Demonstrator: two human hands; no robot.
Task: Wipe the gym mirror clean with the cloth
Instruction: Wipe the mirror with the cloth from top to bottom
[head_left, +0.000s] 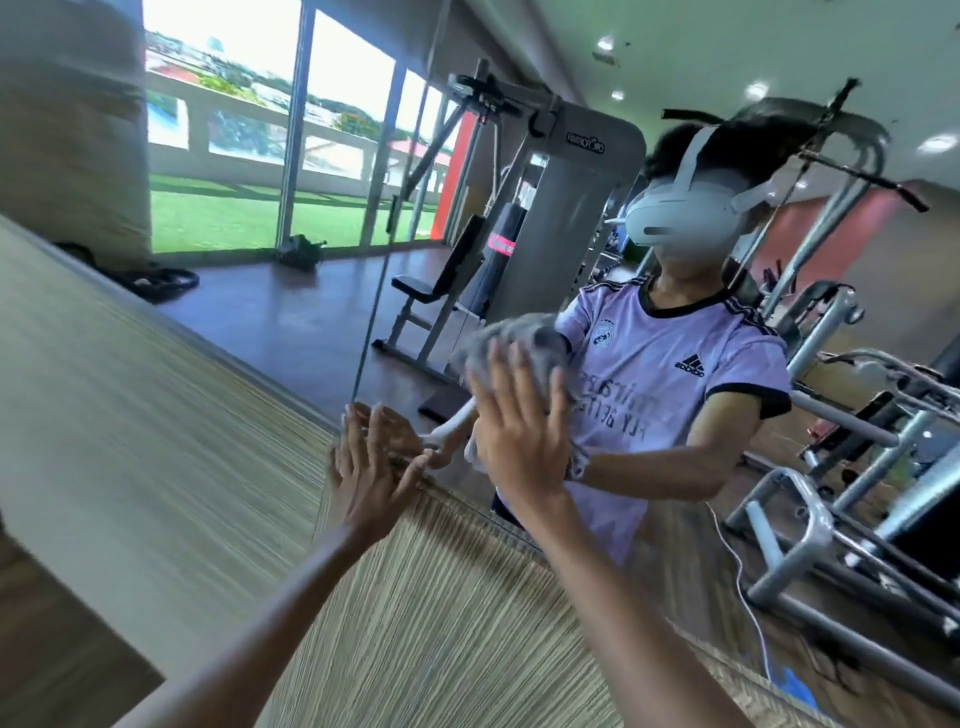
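- The cloth (511, 343) is mottled grey.
- The wall panel (156, 441) beside the mirror (332, 332) has fine beige and olive-brown stripes.
- Reflected shirt (675, 384): pale lilac, black trim, black shoulder stripes.
- Reflected headset (680, 213): white.
- Weight machine (566, 208): silver-grey.
- Floor (249, 280): reddish brown.
- Turf (218, 218): bright green.

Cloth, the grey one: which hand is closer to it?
Right. The right hand presses straight fingers on the cloth against the mirror; the left hand touches the mirror further left, off the cloth.
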